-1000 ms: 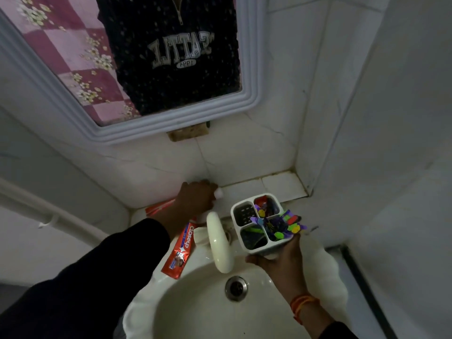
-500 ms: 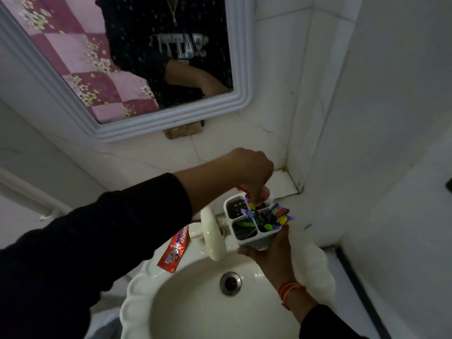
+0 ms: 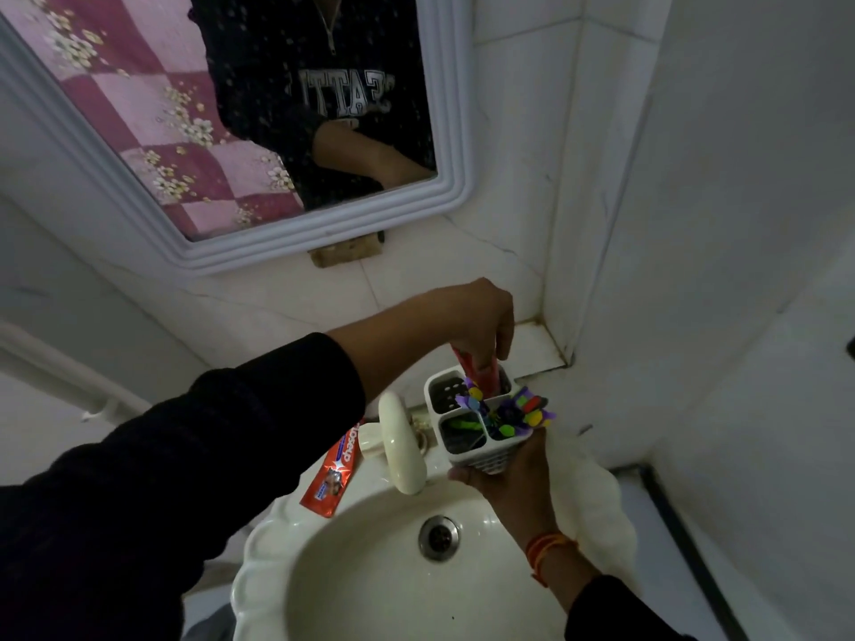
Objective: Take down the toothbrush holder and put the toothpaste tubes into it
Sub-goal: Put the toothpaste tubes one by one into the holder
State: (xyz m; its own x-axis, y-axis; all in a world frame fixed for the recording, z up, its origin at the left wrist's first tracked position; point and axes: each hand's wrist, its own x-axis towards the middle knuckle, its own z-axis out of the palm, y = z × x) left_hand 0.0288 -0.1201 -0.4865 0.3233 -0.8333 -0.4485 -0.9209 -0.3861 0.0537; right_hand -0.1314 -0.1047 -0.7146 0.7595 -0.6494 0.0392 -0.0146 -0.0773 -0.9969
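Our left hand [image 3: 481, 326], fingers pinched on a red toothpaste tube [image 3: 479, 370], has moved from the ledge to the toothbrush holder [image 3: 476, 423], lowering it into the back compartment. Our right hand [image 3: 513, 483] cups the holder's base. A second tube [image 3: 334, 469] remains on the sink rim [image 3: 259, 548].

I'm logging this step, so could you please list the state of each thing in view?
Left hand: gripping a red toothpaste tube, lowering it into the holder.
Right hand: holding the toothbrush holder upright over the sink.
Second toothpaste tube: lying flat on the sink's rim.
Tap: no water seen running.
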